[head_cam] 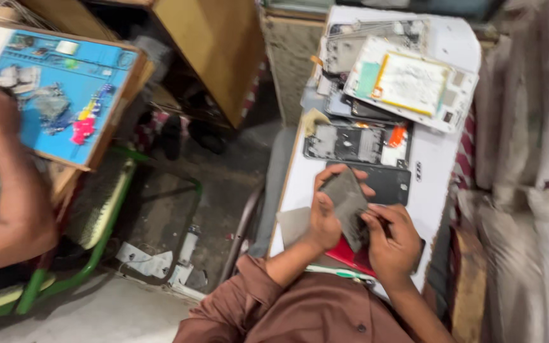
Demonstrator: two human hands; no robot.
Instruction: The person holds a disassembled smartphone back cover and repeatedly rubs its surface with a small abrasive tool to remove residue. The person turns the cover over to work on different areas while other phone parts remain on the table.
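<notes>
Both hands close on a thin grey panel (pixel 348 204), a flat phone-sized part held tilted above the white tabletop (pixel 430 184). The left hand (pixel 326 215) grips its edge at nine o'clock, thumb on the face and fingers curled behind. The right hand (pixel 392 238) pinches the lower corner at four o'clock, fingertips pressed to the panel's edge. Motion blur hides finer detail of the part.

Under the right hand, at six o'clock, lies a red flat object (pixel 348 255), partly covered. Just beyond the panel, at one o'clock, a black phone back (pixel 386 183) rests flat on the table. Farther out at twelve o'clock sits an opened phone frame (pixel 357 143) with an orange tab, and past it a loose stack of phone housings (pixel 408 79), the top one white with a yellow-edged battery bay.

Well apart at ten o'clock, another person's arm (pixel 1 184) reaches to a blue work mat (pixel 74 95) strewn with small parts. A green metal stool frame (pixel 106 235) stands below it on the concrete floor (pixel 223 184).
</notes>
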